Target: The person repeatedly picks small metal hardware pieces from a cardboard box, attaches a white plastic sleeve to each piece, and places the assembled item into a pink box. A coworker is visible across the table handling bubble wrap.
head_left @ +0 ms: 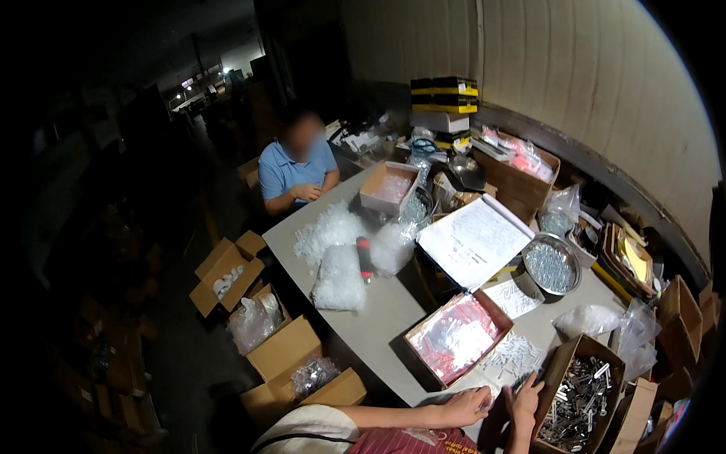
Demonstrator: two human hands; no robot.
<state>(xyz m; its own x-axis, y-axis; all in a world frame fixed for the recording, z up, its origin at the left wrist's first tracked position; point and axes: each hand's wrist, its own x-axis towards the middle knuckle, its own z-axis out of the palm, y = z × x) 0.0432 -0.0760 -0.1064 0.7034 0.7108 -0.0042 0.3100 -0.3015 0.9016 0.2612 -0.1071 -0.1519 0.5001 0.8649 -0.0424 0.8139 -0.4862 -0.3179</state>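
Note:
My left hand (465, 407) is at the table's near edge with its fingers curled, a pale, clear bit showing at the fingertips, too small to name. Just right of it is my right hand (525, 399), its fingers bent close together beside a small dark piece that I cannot make out. Beyond both hands lies a loose pile of small white plastic pieces (516, 356). A box of clear plastic bags with red marks (460, 338) stands beyond my left hand. Next to my right hand is a cardboard box of shiny metal parts (579, 401).
A clipboard with written sheets (476, 238) rests mid-table, near a metal bowl of screws (552, 265). White plastic pieces (330, 233) and a filled clear bag (339, 278) lie farther left. Across sits a person in blue (296, 166). Open cartons (283, 349) stand left of the table (382, 321).

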